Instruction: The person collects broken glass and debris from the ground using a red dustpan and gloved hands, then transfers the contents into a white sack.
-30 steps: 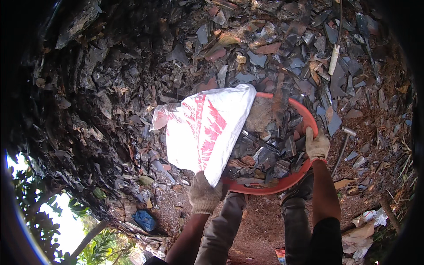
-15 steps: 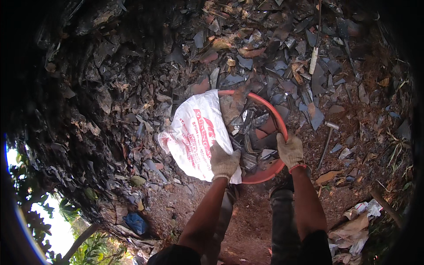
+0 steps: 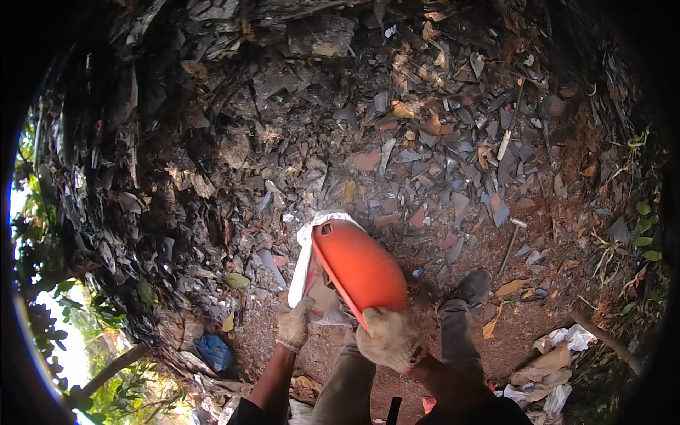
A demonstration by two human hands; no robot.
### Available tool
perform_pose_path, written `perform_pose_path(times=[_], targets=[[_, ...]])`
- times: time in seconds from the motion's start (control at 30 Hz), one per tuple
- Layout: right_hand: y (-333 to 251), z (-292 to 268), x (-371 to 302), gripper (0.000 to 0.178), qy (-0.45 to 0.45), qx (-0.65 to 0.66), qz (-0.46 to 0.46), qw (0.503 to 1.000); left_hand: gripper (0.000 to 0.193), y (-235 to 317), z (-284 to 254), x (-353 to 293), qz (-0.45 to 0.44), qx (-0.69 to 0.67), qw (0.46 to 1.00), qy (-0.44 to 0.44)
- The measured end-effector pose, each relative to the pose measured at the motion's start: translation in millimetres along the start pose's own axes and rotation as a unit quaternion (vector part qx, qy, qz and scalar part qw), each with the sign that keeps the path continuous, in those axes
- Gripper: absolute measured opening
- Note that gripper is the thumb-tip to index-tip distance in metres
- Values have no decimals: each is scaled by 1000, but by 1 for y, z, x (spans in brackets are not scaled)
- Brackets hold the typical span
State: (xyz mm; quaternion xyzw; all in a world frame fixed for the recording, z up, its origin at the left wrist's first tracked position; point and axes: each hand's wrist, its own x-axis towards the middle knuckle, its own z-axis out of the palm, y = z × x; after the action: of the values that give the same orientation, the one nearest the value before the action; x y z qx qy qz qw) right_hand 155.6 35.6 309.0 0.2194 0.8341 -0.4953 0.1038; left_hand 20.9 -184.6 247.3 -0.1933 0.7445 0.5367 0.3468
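A red-orange plastic basin (image 3: 363, 265) is tilted up on its side, its outer wall toward me and its mouth facing left. White sack (image 3: 301, 273) material runs along the mouth and past the far rim. My left hand (image 3: 293, 326), in a knitted work glove, is closed on the near end of the sack. My right hand (image 3: 388, 341), gloved the same way, grips the basin's near rim. A grey-brown surface shows between the rim and the sack; most of the contents are hidden.
Broken slate-like shards (image 3: 460, 205) cover the ground ahead, rising into a dark layered bank on the left. A hammer (image 3: 511, 244) lies to the right. Crumpled bags (image 3: 542, 375) and a branch (image 3: 605, 340) are at lower right; a blue crumpled piece (image 3: 214, 352) is at lower left.
The basin, upright and filled with shards before, has been tipped leftward and drawn nearer. The sack has shifted with it to the mouth. Both hands have moved closer to me.
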Motion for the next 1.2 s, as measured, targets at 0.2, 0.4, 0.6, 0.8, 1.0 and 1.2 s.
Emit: perform_pose_path(times=[0.2, 0.4, 0.6, 0.8, 1.0, 1.2], targets=[[-82, 26, -19, 17, 81, 66, -11, 994, 10, 28, -106, -14, -9, 52, 992, 111], [-68, -3, -44, 14, 109, 100, 153, 977, 16, -34, -129, 47, -32, 169, 983, 69], [-21, -30, -70, 10, 186, 401, 250, 862, 30, -41, -75, 61, 81, 215, 968, 96], [7, -48, -84, 10, 195, 141, 196, 951, 67, -25, -30, 24, 143, 456, 851, 217], [129, -32, -129, 12, 333, 628, 312, 631, 83, -44, 51, -57, 63, 448, 885, 109], [185, -12, -121, 7, 174, 614, 540, 548, 48, -139, 201, -25, -158, 36, 982, -92]])
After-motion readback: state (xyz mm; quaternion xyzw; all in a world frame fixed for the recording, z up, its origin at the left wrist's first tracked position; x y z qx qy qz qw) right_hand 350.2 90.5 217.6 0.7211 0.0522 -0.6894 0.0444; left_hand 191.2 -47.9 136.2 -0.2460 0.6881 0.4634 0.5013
